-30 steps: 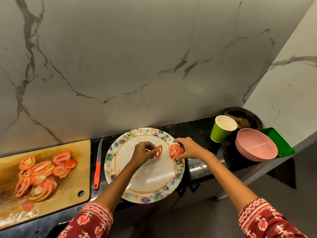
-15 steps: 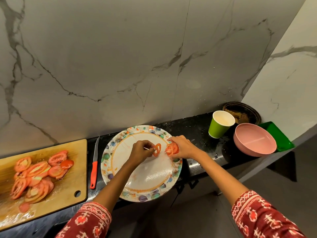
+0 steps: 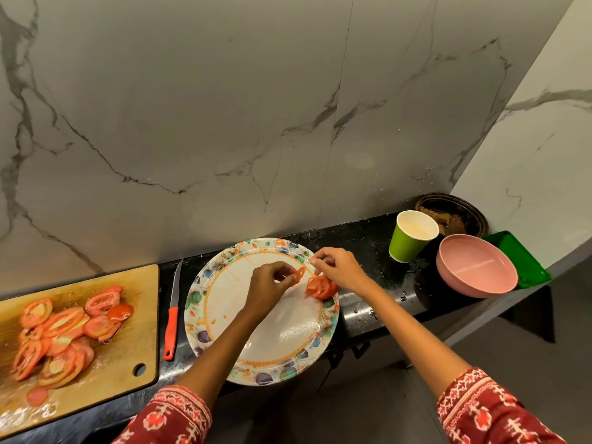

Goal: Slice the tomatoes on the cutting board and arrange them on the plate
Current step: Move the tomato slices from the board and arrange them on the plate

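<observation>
Single view only: head-worn wide-angle camera, facing forward and down. Vantage above and just in front of counter [image 3: 368,241] edge, close range. Marble wall [image 3: 224,107] fills upper half of frame; lines bow toward edges from lens. Hands enter from bottom edge, sleeves at lower corners. Plate [image 3: 221,315] near centre; cutting board [image 3: 128,347] cropped at left edge. No second view, no shared overlap.

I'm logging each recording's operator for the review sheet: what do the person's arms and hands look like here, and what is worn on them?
Two bare hands, left hand and right hand, with no gloves, and no rings or watch visible. The forearms are uncovered. Both arms wear red fabric sleeves printed with white and pink geometric motifs, left sleeve and right sleeve, ending in patterned bands.
</observation>
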`<state>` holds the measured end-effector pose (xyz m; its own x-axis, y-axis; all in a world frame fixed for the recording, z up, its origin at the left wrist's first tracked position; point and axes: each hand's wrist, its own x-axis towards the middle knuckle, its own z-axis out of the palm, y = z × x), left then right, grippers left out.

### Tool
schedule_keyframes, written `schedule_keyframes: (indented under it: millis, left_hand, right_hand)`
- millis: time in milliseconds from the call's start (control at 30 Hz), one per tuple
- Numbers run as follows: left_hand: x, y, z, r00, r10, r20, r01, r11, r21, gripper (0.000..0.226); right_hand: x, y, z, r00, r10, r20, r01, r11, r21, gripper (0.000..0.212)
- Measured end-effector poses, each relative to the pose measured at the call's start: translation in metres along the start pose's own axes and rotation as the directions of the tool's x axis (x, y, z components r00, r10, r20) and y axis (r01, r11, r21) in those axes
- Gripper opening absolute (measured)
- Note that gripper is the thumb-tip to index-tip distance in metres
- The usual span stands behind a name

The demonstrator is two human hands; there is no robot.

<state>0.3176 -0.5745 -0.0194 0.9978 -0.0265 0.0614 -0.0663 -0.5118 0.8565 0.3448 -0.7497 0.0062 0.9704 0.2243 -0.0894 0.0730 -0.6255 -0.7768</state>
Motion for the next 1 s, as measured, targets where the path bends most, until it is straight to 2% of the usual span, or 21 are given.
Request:
schedule_keyframes:
  millis: [67, 133, 167, 233, 367, 533, 633, 767, 900, 1000]
  left_hand:
    - [-0.006, 0.003, 0.007, 0.998, 0.055, -0.032, -0.055, 0.998, -0.006, 0.013]
    - [-0.013, 0.002, 0.014, 0.994, 0.095, -0.062, -0.096, 0.995, -0.010, 0.013]
    - [-0.015, 0.002, 0.017, 0.991, 0.114, -0.068, -0.115, 0.993, -0.019, 0.013]
    - [-0.020, 0.001, 0.023, 0.988, 0.148, -0.054, -0.150, 0.988, -0.035, 0.012]
    - [-0.027, -0.002, 0.029, 0.989, 0.146, -0.023, -0.148, 0.984, -0.096, 0.024]
    - [-0.026, -0.018, 0.031, 0.999, -0.031, 0.014, 0.032, 0.999, -0.031, 0.051]
    - [-0.019, -0.017, 0.032, 0.992, -0.084, 0.099, 0.083, 0.996, 0.012, 0.067]
    - [-0.011, -0.007, 0.034, 0.987, -0.050, 0.155, 0.041, 0.997, 0.066, 0.061]
    - [-0.008, -0.006, 0.037, 0.991, -0.047, 0.127, 0.036, 0.996, 0.085, 0.048]
    - [-0.007, -0.009, 0.038, 0.992, -0.069, 0.102, 0.058, 0.993, 0.106, 0.046]
  right_hand:
    - [0.003, -0.007, 0.001, 0.992, 0.118, 0.033, -0.121, 0.988, 0.092, 0.020]
    - [0.006, -0.008, 0.001, 0.977, 0.201, 0.067, -0.209, 0.964, 0.163, 0.010]
    - [0.007, -0.009, 0.000, 0.971, 0.224, 0.082, -0.235, 0.956, 0.175, 0.004]
    - [0.009, -0.009, -0.004, 0.963, 0.243, 0.120, -0.258, 0.956, 0.137, 0.012]
    - [0.014, -0.010, -0.012, 0.962, 0.220, 0.162, -0.214, 0.975, -0.054, 0.019]
    - [0.021, -0.005, -0.014, 0.963, 0.219, 0.159, -0.192, 0.967, -0.170, 0.021]
    - [0.024, -0.003, -0.013, 0.967, 0.202, 0.157, -0.167, 0.963, -0.213, 0.010]
    - [0.026, 0.000, -0.013, 0.980, 0.134, 0.145, -0.094, 0.963, -0.253, 0.015]
    - [0.024, 0.007, -0.018, 0.981, 0.122, 0.148, -0.087, 0.971, -0.222, 0.029]
    - [0.019, 0.015, -0.024, 0.959, 0.153, 0.238, -0.098, 0.969, -0.229, 0.044]
